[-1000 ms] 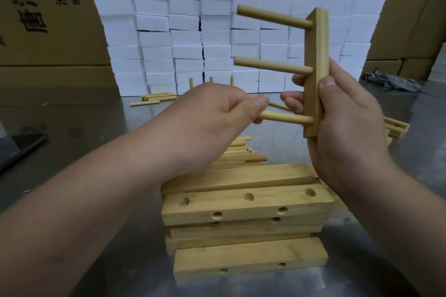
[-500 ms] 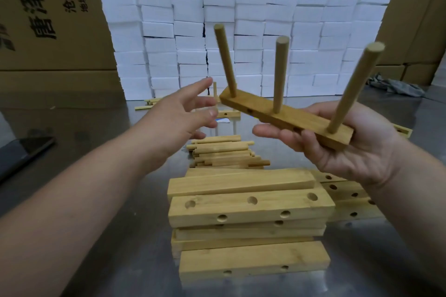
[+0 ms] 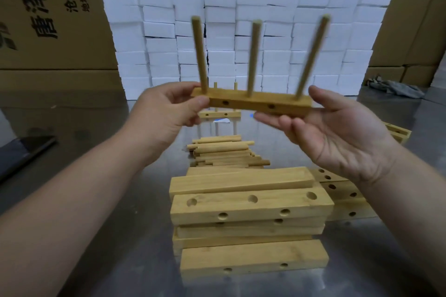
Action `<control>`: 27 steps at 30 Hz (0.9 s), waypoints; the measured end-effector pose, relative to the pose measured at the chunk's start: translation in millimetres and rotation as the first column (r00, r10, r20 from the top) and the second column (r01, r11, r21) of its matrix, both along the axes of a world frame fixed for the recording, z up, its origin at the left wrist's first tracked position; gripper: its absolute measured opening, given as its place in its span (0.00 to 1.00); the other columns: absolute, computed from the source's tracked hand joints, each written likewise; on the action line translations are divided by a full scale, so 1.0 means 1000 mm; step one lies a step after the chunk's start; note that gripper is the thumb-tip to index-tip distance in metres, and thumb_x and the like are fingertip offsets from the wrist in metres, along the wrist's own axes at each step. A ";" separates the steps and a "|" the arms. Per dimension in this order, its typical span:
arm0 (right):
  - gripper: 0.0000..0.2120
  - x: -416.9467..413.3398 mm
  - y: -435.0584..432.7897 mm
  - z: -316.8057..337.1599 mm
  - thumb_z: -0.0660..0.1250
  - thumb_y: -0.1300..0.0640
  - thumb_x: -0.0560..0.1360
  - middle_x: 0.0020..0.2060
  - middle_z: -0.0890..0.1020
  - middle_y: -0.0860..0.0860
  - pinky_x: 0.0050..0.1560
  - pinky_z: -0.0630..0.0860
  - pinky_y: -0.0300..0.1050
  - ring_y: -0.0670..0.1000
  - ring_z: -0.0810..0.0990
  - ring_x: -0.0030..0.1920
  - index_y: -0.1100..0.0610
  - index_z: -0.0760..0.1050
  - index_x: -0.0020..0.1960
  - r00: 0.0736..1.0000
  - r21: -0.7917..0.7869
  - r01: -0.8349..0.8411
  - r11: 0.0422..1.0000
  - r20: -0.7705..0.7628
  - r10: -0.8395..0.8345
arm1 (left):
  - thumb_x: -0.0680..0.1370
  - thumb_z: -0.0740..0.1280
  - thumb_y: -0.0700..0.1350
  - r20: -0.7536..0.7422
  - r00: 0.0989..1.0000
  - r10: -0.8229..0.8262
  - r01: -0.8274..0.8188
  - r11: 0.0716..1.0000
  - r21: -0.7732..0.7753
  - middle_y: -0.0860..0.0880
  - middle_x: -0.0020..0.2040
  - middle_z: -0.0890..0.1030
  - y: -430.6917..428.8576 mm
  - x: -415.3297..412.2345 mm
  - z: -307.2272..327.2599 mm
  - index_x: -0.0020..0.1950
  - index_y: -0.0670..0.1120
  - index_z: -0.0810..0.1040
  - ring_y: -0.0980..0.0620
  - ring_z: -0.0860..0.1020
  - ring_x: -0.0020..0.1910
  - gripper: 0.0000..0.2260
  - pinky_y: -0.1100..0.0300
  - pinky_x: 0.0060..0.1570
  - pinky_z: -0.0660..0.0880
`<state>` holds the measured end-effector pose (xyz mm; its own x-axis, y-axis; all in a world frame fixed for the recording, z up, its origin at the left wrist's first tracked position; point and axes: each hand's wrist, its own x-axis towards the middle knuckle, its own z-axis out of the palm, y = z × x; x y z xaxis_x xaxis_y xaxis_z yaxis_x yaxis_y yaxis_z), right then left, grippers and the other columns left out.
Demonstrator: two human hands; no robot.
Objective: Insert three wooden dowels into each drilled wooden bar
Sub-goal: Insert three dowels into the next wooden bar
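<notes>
A wooden bar (image 3: pixel 251 103) with three dowels (image 3: pixel 253 58) standing upright in it hangs level above the table. My left hand (image 3: pixel 166 108) pinches its left end between thumb and fingers. My right hand (image 3: pixel 337 132) supports its right end from below, palm up, thumb behind the bar. Under my hands lies a pile of loose dowels (image 3: pixel 224 152). Nearer to me sits a stack of drilled bars (image 3: pixel 248 205) with empty holes. Another bar with dowels (image 3: pixel 222 113) stands on the table behind the held one.
A wall of white foam blocks (image 3: pixel 241 38) stands at the back, with cardboard boxes (image 3: pixel 48 19) behind it. More drilled bars (image 3: pixel 398 134) lie at the right. A dark flat object (image 3: pixel 24 152) sits at the left edge, a grey rag (image 3: pixel 395 88) far right.
The bar has swung from tilted to level with the dowels pointing up. My left hand, open and apart before, has taken hold of the bar's left end.
</notes>
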<state>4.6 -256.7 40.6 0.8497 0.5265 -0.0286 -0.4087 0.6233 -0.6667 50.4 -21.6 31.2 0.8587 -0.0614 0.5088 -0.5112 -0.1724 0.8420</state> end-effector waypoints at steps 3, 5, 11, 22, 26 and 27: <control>0.23 0.004 0.002 -0.004 0.56 0.51 0.79 0.41 0.83 0.65 0.29 0.78 0.36 0.53 0.84 0.33 0.72 0.72 0.57 0.929 -0.043 0.371 0.928 0.014 -0.371 | 0.75 0.67 0.44 -0.082 0.986 0.147 -0.153 0.986 -0.071 0.55 0.38 0.83 0.017 0.024 -0.011 0.58 0.48 0.78 0.61 0.78 0.32 0.11 0.66 0.39 0.77; 0.20 0.006 0.003 -0.009 0.56 0.52 0.80 0.37 0.83 0.62 0.28 0.78 0.36 0.52 0.84 0.32 0.71 0.73 0.55 0.878 -0.063 0.478 0.876 0.004 -0.479 | 0.76 0.67 0.44 -0.142 0.965 0.222 -0.232 0.971 -0.054 0.54 0.41 0.82 0.028 0.041 -0.024 0.59 0.46 0.78 0.59 0.78 0.34 0.12 0.67 0.39 0.76; 0.16 0.005 0.013 -0.015 0.58 0.56 0.79 0.31 0.83 0.59 0.26 0.77 0.36 0.53 0.84 0.31 0.69 0.75 0.49 0.847 -0.143 0.529 0.837 0.017 -0.532 | 0.75 0.68 0.47 -0.247 0.869 0.430 -0.394 0.901 0.182 0.51 0.47 0.79 0.044 0.086 -0.058 0.61 0.44 0.77 0.54 0.75 0.42 0.16 0.63 0.39 0.71; 0.14 0.006 0.016 -0.015 0.59 0.57 0.78 0.30 0.82 0.57 0.25 0.76 0.36 0.53 0.83 0.30 0.67 0.76 0.49 0.818 -0.198 0.567 0.799 0.025 -0.574 | 0.76 0.64 0.55 -0.235 0.841 0.488 -0.258 0.743 0.618 0.45 0.64 0.75 0.028 0.146 -0.072 0.65 0.49 0.74 0.44 0.73 0.53 0.19 0.56 0.48 0.68; 0.13 0.007 0.016 -0.017 0.59 0.57 0.78 0.30 0.81 0.56 0.25 0.77 0.36 0.53 0.83 0.29 0.67 0.76 0.50 0.823 -0.205 0.561 0.802 0.041 -0.566 | 0.77 0.61 0.56 -0.157 0.848 0.506 -0.246 0.639 0.729 0.45 0.62 0.76 0.014 0.167 -0.071 0.65 0.48 0.75 0.44 0.74 0.56 0.20 0.57 0.47 0.68; 0.13 0.007 0.015 -0.017 0.59 0.57 0.78 0.29 0.81 0.56 0.25 0.76 0.36 0.53 0.83 0.29 0.67 0.76 0.49 0.824 -0.205 0.561 0.802 0.044 -0.565 | 0.78 0.61 0.56 -0.146 0.850 0.506 -0.245 0.625 0.741 0.45 0.61 0.77 0.010 0.172 -0.071 0.64 0.47 0.75 0.44 0.74 0.56 0.20 0.57 0.47 0.69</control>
<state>11.5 -241.2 23.4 0.9931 -0.0636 -0.0989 -0.0409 0.6016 -0.7977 222.2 -11.6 -39.6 0.9823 0.0936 0.1622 0.0003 -0.8669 0.4985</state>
